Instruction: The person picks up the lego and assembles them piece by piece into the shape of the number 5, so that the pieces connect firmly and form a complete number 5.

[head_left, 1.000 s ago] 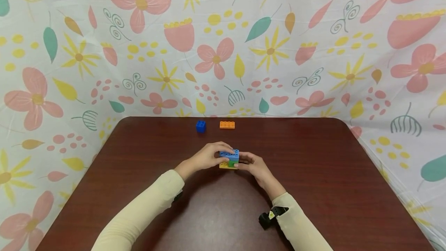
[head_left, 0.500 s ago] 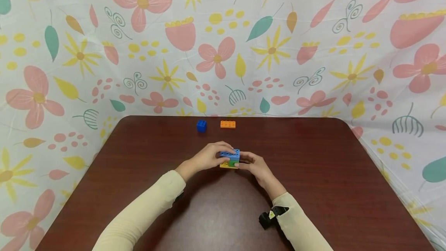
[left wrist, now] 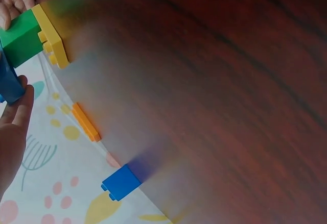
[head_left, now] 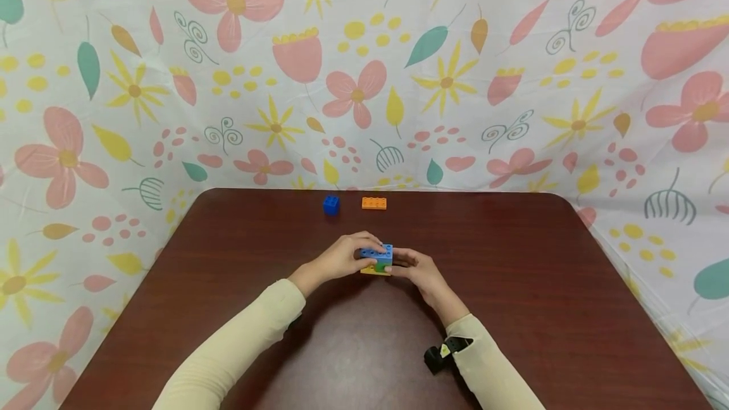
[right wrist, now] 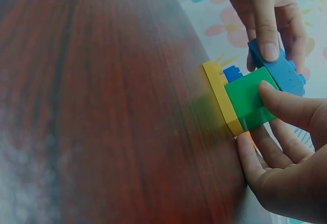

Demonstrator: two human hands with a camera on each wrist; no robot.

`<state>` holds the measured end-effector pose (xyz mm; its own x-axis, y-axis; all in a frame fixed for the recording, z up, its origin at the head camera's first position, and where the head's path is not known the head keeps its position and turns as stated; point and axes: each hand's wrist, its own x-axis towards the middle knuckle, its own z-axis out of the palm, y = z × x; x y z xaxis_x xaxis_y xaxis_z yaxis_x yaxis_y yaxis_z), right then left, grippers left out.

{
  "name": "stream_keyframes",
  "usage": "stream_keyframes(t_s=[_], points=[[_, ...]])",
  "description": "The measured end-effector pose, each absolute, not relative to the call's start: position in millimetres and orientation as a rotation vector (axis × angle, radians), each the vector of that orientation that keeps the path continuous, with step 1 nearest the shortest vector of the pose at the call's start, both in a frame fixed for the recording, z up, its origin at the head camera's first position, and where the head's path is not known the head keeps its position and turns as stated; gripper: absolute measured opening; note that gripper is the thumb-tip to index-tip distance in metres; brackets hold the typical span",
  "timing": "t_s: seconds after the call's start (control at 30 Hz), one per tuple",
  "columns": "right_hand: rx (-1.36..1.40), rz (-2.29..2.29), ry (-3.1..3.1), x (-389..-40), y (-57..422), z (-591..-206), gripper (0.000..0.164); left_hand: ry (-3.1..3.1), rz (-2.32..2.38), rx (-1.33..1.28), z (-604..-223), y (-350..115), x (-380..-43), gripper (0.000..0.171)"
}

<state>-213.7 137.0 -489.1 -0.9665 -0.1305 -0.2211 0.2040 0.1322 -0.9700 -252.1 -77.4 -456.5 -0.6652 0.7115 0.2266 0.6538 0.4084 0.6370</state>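
Three stacked bricks [right wrist: 248,94], left grip [head_left: 345,255] high, right grip [head_left: 421,276] lower

Stack [head_left: 384,260] of 3 toy bricks, upright. Base: yellow plate [right wrist: 223,99], studs up. Middle: green brick [right wrist: 249,95], on the plate's right end. Top: light-blue brick [right wrist: 287,75], overhanging the green leftward above bare yellow studs; seating unverifiable.

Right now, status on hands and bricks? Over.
Left hand pinches light blue brick; right hand grips green brick. Light blue atop green, green on yellow plate. Dark blue brick, orange brick beyond, apparently not in the way.
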Motion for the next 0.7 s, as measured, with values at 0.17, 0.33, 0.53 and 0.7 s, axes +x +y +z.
stream_keyframes(t_s=[0.17, 0.33, 0.53, 0.7], points=[[0.071, -1.922, 2.161, -213.3, 136.6, -490.0, 0.048, 2.561, 1.088, 1.253, -452.8, -76.4, -251.1, 0.029], [0.069, -1.928, 2.157, -214.2, 137.3, -490.9, 0.047, 2.569, 1.039, 1.253, -447.4, -74.6, -251.2, 0.029], [0.078, -1.930, 2.157, -215.3, 139.0, -491.3, 0.047, 2.566, 1.001, 1.253, -445.0, -72.9, -251.9, 0.028], [0.068, -1.923, 2.156, -215.8, 138.5, -490.5, 0.047, 2.554, 1.005, 1.211, -442.8, -73.3, -252.1, 0.028]])
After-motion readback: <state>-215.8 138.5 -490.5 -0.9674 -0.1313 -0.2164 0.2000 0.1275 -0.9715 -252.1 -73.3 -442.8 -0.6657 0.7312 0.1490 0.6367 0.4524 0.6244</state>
